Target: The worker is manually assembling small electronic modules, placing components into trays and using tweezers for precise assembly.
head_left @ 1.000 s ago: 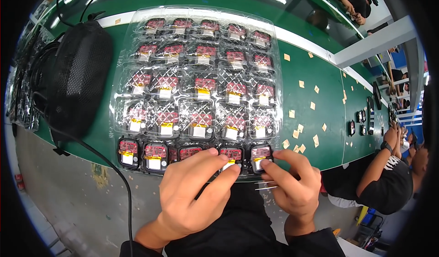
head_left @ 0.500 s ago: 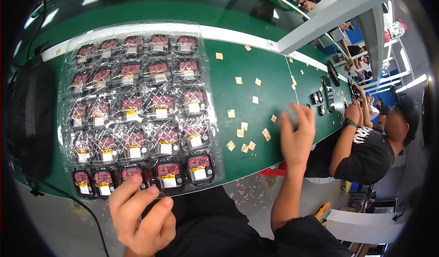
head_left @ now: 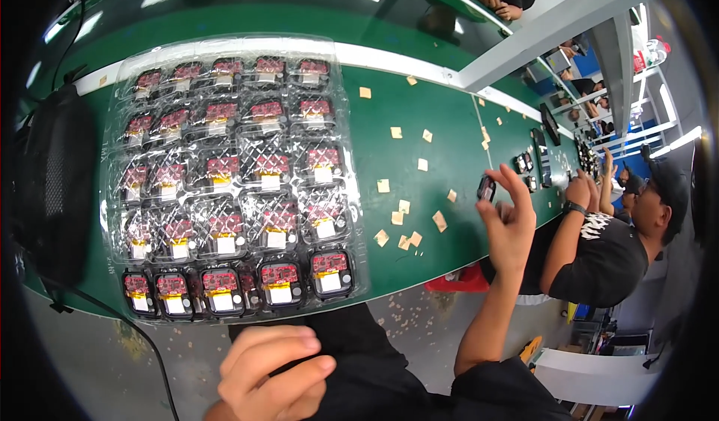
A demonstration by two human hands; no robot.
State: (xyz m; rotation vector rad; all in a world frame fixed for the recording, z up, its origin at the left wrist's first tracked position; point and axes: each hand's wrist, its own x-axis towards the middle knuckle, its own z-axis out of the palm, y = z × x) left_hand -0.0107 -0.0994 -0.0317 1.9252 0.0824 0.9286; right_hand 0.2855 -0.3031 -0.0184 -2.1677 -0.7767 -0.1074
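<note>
Small dark device (head_left: 486,189) held above green table (head_left: 442,114), R of clear tray (head_left: 358,271) w/ rows of similar units; R hand (head_left: 514,225) grip pinching it, thumb & fingertip; L hand (head_left: 271,372) grip loose, unclenched, nr tray's front edge.

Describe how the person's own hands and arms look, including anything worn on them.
The left hand and right hand are both ungloved, with no rings visible. The right forearm is uncovered, with no watch or band in sight; above it is a plain black sleeve. No left sleeve can be made out.
</note>
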